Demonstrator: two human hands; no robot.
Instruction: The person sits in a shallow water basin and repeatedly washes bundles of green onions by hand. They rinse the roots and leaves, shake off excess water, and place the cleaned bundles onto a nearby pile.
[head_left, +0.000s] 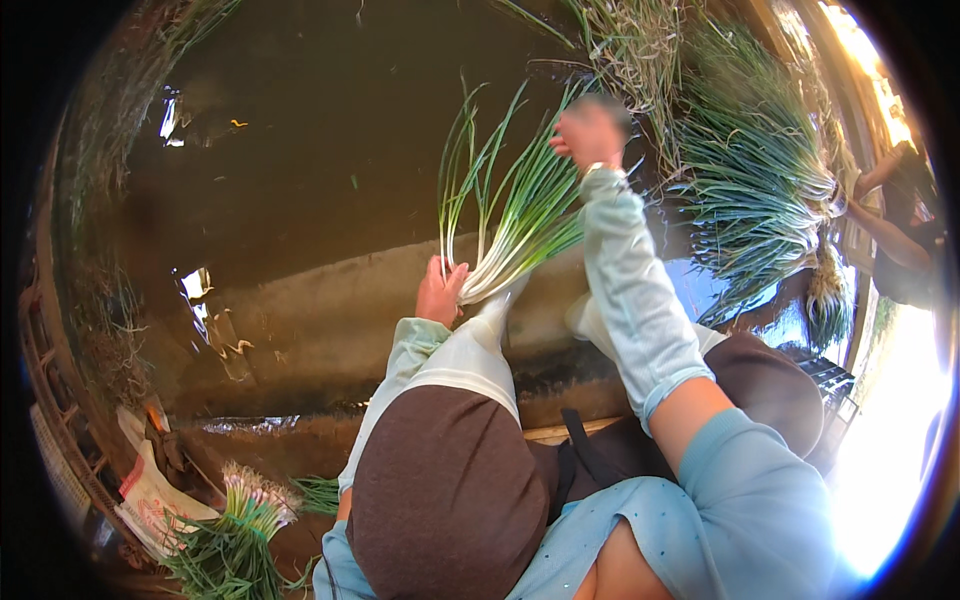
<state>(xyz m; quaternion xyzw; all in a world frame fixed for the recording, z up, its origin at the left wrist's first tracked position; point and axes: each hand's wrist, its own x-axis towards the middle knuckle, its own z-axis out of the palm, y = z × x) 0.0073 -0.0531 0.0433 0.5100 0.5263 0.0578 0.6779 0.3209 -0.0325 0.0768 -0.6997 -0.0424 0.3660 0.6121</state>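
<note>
My left hand [440, 294] is closed around the white lower stems of a loose bunch of green onions [508, 232]. The long green leaves fan out upward and to the right, above the brown water. My right hand [592, 132] is raised beside the leaf tips at the bunch's right side. Its visible fingers are curled in, but a grey blur covers part of the hand, and what it holds, if anything, is hidden.
Muddy water [300, 130] spreads ahead of my legs. At right, a person's arm [880, 230] reaches to a large pile of green onions [750, 180]. Cut greens [630, 50] float at the top. A tied bunch [245, 530] lies lower left by a white sack [160, 500].
</note>
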